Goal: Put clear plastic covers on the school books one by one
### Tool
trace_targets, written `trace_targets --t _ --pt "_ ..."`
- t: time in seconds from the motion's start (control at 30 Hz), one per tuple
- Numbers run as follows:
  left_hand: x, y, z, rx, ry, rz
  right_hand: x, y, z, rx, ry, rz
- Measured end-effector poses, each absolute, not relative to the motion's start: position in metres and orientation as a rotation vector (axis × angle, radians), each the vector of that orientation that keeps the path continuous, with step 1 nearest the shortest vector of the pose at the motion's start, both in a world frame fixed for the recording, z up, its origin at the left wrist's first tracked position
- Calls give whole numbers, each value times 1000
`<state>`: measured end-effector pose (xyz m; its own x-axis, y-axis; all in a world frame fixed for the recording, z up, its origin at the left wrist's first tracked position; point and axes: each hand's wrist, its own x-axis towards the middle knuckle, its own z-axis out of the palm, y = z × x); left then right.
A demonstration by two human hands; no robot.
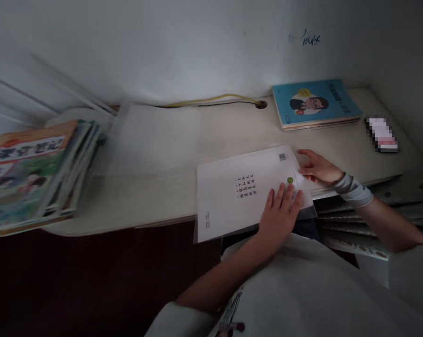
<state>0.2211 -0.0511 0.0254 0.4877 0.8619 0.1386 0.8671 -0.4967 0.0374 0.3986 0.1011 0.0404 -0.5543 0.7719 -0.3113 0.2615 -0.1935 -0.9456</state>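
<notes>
A white book (225, 192) lies back side up at the table's front edge, with a barcode, columns of printed characters and a green dot on it. Clear plastic of a book cover (308, 213) sticks out past its right and lower edges. My left hand (280, 210) rests flat on the book's lower right part, fingers spread. At the right edge, my right hand (318, 167) pinches the book cover between thumb and fingers, with a grey band around that wrist. Exactly how much of the book's edge is in the pinch is hidden.
Clear plastic sheets (155, 140) lie on the table (169, 196) to the left. Beyond them is a stack of colourful books (29, 173). At the back right are blue books (315, 103) and a phone (382, 134). A yellow cable (211, 98) runs along the wall.
</notes>
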Motion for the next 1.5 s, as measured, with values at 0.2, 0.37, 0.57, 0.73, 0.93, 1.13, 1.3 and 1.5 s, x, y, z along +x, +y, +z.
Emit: trace_targets --t 0.2,0.37,0.57,0.73,0.93,1.13,1.3,1.5 --pt "175 34 79 -2885 -1652 -77 391 109 39 -1270 -1667 1731" --pt "166 139 78 -2647 -2061 -63 387 109 40 -1354 -1636 1711" --pt "181 189 57 -2911 -2173 -181 388 113 40 -1356 -1669 1845" --pt "180 191 47 -2853 -2304 -398 392 122 45 -1276 -1905 2009" --pt "179 185 44 -2758 -2364 -536 387 117 51 -1224 -1744 2221" --pt "181 181 46 -2794 -2332 -565 385 95 53 -1093 -1287 2518" --pt "184 176 48 -2842 -2189 -515 384 88 57 -958 -1107 2453" --pt "189 175 46 -2779 -2174 -447 374 81 64 -866 -1087 2290"
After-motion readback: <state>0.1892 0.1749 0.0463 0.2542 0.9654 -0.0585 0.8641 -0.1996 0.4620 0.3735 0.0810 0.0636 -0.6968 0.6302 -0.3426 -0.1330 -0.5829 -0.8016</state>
